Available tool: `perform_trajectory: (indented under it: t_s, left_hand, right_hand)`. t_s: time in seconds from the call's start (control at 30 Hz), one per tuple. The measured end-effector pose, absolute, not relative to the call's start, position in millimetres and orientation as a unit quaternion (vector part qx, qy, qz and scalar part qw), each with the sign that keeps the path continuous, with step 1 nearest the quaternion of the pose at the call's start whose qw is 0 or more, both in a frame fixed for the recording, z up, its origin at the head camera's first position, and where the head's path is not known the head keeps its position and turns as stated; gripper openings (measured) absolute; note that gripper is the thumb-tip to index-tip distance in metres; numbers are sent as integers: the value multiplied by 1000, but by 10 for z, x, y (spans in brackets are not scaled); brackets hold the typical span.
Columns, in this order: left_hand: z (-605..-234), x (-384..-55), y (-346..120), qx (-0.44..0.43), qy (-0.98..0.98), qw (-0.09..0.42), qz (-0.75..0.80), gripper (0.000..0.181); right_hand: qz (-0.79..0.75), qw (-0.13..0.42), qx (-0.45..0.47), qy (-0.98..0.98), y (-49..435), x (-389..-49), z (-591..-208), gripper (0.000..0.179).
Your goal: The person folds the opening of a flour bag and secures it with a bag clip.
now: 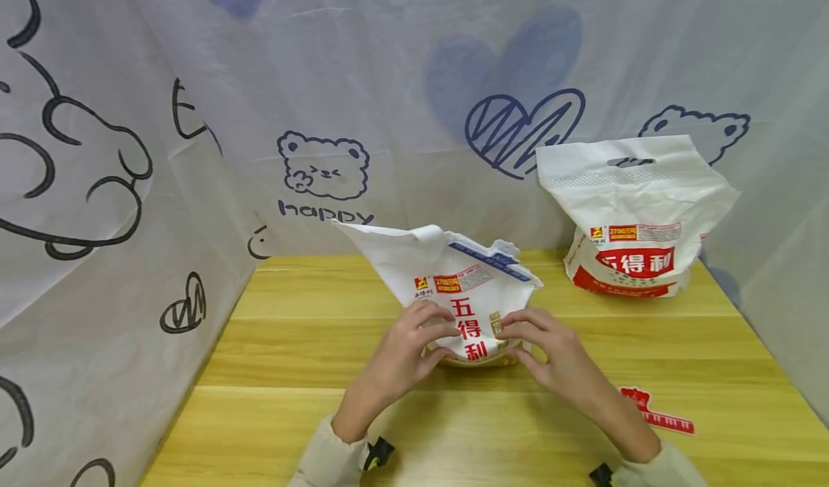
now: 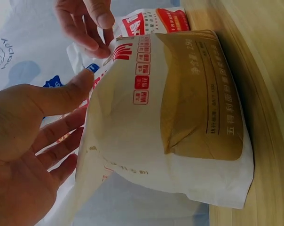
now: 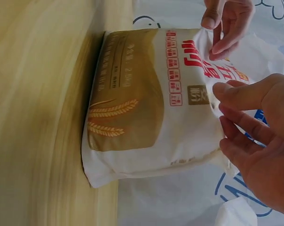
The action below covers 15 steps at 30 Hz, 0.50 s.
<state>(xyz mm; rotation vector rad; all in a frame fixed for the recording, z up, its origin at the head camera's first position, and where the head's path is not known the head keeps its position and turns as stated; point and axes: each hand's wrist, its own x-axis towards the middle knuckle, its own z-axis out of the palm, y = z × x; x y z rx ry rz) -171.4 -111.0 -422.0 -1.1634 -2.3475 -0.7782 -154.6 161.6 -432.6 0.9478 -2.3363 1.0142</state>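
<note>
Got left hand (image 1: 409,339) and right hand (image 1: 553,343) apart, with relaxed fingers touching either side of the white bag (image 1: 463,293), neither clearly nearer. Standing straight ahead on the surface (image 1: 291,365), roughly upright lengthwise. Farther back, rightward: another bag (image 1: 641,217).

Right hand (image 3: 264,129) and left hand (image 3: 233,23) touch a white bag (image 3: 153,106) printed with wheat, on a wooden table (image 3: 34,103).
</note>
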Motion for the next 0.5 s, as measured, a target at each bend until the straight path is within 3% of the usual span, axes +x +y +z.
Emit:
perform_trajectory:
  t_s: [0.5]
  left_hand:
    - [-4248,-1723,-1050,-428,-853,231,-189,31]
  right_hand:
    - [343,226,382,-828,1611,-1632,-4440,45]
